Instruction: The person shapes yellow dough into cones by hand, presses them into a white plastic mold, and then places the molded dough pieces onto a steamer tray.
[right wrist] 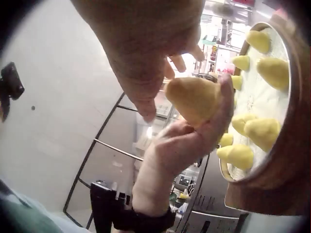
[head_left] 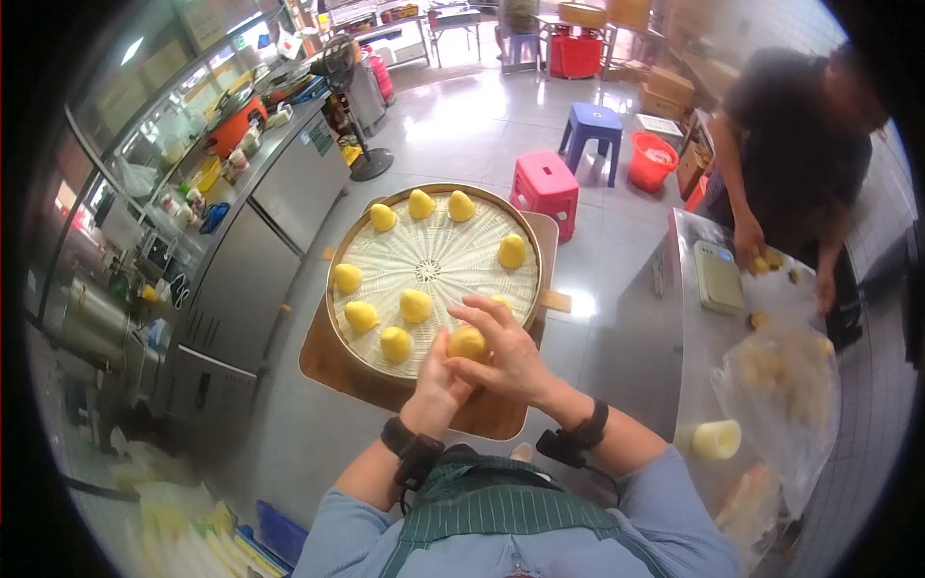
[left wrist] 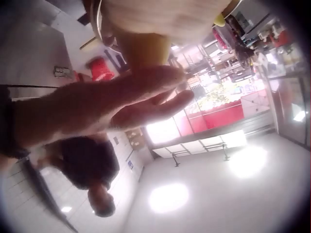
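Note:
A yellow cone-shaped dough piece (head_left: 467, 343) (right wrist: 193, 100) rests in the left hand (head_left: 439, 390) (right wrist: 189, 145), whose fingers wrap up along one side of it. Over and beside the piece is the right hand (head_left: 511, 361) (right wrist: 150, 43), its fingers spread and bent loosely; in the right wrist view its thumb stands apart from the dough. In the left wrist view the left hand (left wrist: 97, 107) lies beneath the dough (left wrist: 146, 48), and the right hand (left wrist: 165, 17) covers the top. Several similar yellow pieces (head_left: 415, 305) sit on a round woven tray (head_left: 462, 260) just beyond the hands.
The tray stands on a brown board (head_left: 332, 361). To the right, a metal table (head_left: 694, 376) holds a scale (head_left: 718, 276), a yellow-white cup (head_left: 716, 439) and a plastic bag (head_left: 785, 385); another person (head_left: 800, 144) works there. Pink (head_left: 546, 188) and blue (head_left: 590, 135) stools stand behind.

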{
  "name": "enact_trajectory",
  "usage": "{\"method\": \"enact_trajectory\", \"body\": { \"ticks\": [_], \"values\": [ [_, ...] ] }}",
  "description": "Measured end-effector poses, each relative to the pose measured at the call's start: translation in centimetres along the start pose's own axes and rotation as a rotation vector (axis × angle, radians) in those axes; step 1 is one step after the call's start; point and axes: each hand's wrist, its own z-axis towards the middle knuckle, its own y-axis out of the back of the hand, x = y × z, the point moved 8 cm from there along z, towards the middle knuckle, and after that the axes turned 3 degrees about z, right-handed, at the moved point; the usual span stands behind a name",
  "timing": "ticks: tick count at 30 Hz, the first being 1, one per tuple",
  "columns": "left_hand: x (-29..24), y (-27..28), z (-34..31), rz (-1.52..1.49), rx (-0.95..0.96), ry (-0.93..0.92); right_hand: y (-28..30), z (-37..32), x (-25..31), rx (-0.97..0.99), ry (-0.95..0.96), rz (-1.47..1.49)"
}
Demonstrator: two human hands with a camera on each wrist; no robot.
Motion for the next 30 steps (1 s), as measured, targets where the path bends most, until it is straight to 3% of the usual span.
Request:
{"method": "enact_trajectory", "body": {
  "ticks": [1, 3, 5, 7, 10, 12, 13, 15, 17, 19, 22, 27, 30],
  "values": [
    [-0.7, -0.3, 0.2, -0.012, -0.003, -0.014, 0.2, 0.6, -0.2, 0.016, 0.009, 0.003],
    [-2.1, -0.5, 0.4, -0.019, 0.01, -0.051, -1.8, 1.2, -1.6, 0.283, -0.11, 0.087],
    [-2.3, 0.1, 1.2, 0.02, -0.076, -0.067, -2.6, 1.9, -2.7, 0.262, -0.025, -0.008],
    [-3.9, 1.0, 1.9, 0.092, -0.203, -0.221, -3.4, 3.0, -3.5, 0.254, -0.039, 0.128],
    [-6.4, 2.3, 3.4, 0.126, -0.235, -0.331, -5.0, 5.0, -3.1, 0.189, 0.004, 0.075],
    [-8.0, 2.7, 4.6, 0.167, -0.156, -0.27, -5.9, 6.8, -4.5, 0.212, -0.07, 0.093],
    [-8.9, 2.6, 5.4, 0.223, -0.08, -0.222, -6.3, 7.9, -5.6, 0.224, -0.134, 0.123],
    [-11.0, 2.7, 5.6, 0.198, -0.128, -0.143, -6.1, 10.7, -9.2, 0.236, -0.196, 0.035],
    [-14.9, 4.5, 5.2, 0.218, -0.274, -0.267, -4.7, 13.2, -14.1, 0.154, -0.359, -0.13],
    [-18.5, 5.7, 3.5, 0.289, -0.189, -0.337, -2.6, 14.9, -19.3, 0.092, -0.401, -0.34],
    [-22.2, 9.0, 0.5, 0.292, -0.231, -0.394, -0.7, 16.2, -25.1, 0.043, -0.535, -0.531],
    [-24.0, 14.2, -2.6, 0.28, -0.391, -0.405, -2.0, 16.2, -30.2, 0.047, -0.569, -0.583],
    [-23.5, 15.2, -3.2, 0.292, -0.426, -0.373, -3.4, 15.6, -32.2, 0.182, -0.601, -0.657]
  ]
}}
